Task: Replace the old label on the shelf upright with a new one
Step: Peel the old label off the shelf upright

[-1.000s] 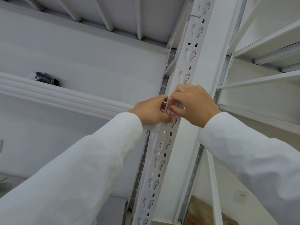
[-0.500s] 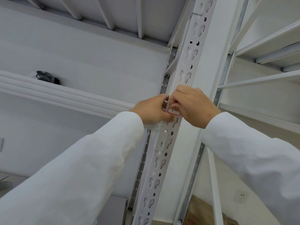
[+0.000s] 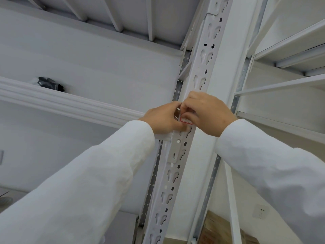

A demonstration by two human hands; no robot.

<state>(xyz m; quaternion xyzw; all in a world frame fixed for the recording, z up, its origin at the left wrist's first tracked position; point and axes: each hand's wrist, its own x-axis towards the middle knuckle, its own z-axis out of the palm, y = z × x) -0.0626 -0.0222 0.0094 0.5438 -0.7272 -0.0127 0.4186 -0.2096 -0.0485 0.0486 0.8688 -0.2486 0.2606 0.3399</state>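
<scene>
Far out at nine o'clock a dark bundle (image 3: 51,83) lies on a white shelf beam (image 3: 70,103). The beam runs right, up to the hands in the middle. The left hand (image 3: 162,118) comes up from seven o'clock in a white sleeve (image 3: 84,182). Its fingers are curled in tight against the shelf upright (image 3: 202,71), but I cannot tell what they grip. A bit of white paper shows between the two hands. The label (image 3: 186,120) is white with a red edge. It sits on the front of the upright, right between the hands. The right hand (image 3: 209,113) comes from four o'clock. Its fingers are bent together and its thumb and fingertips pinch the top of the label. At five o'clock a wall socket (image 3: 261,211) sits low on the wall.
</scene>
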